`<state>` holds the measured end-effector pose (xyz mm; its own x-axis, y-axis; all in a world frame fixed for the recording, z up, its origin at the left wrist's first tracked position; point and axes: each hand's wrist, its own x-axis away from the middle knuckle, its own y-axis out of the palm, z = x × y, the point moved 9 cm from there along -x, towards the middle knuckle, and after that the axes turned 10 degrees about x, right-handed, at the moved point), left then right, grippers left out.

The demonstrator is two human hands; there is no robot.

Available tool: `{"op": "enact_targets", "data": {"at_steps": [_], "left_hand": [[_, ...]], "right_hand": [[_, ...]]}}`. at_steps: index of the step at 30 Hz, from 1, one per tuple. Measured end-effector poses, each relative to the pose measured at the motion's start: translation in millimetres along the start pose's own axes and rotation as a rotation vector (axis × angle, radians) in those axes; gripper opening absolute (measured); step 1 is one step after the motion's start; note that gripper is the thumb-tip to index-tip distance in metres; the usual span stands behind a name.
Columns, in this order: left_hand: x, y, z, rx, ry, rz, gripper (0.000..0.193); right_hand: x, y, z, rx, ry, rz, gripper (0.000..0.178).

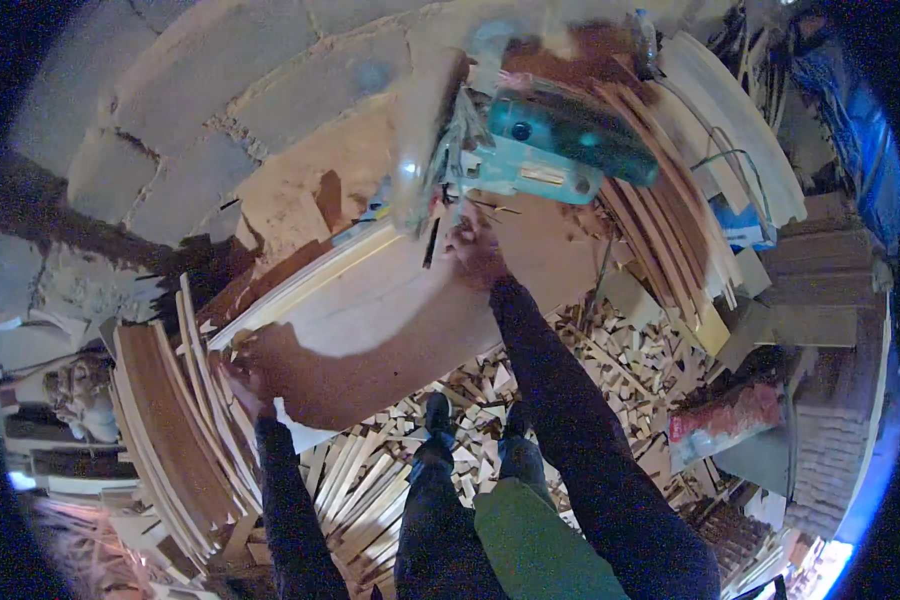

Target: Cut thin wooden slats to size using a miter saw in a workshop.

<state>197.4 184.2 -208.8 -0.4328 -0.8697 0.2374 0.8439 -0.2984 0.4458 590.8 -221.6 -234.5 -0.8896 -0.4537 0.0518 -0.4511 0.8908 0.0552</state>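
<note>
My left hand (245, 378) is at the left end of a pale board bench (370, 320), its fingers curled against thin wooden strips (198, 345) that stand beside the bench. My right hand (475, 250) is over the bench, close under a teal power saw (545, 165). Its fingers look bent together, but blur hides what is in them. A dark narrow piece (431, 243) shows just left of those fingers. Along the bench's far edge runs a long pale wooden rail (310, 283). A shadow covers part of the bench top.
Small wood offcuts (610, 360) cover the floor around my feet. Long curved-looking boards (660, 200) stand right of the saw, and more boards (160, 430) stand at left. A block wall (270, 80) rises behind. A red-and-white bag (725, 425) lies at right.
</note>
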Motion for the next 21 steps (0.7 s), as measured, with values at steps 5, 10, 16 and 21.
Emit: {"op": "enact_targets", "data": {"at_steps": [5, 10, 16, 21], "left_hand": [[82, 154, 8, -0.880, 0.698, -0.405, 0.053], [95, 271, -35, -1.683, 1.154, -0.664, 0.084], [66, 335, -95, -1.614, 0.886, -0.949, 0.085], [57, 339, -101, -1.511, 0.581, -0.962, 0.070]], "right_hand": [[37, -32, -17, 0.020, -0.091, 0.119, 0.061], [137, -13, -80, -0.250, -0.045, 0.154, 0.046], [303, -50, -65, 1.479, -0.502, 0.280, 0.022], [397, -84, -37, 0.735, 0.106, 0.303, 0.024]]}}
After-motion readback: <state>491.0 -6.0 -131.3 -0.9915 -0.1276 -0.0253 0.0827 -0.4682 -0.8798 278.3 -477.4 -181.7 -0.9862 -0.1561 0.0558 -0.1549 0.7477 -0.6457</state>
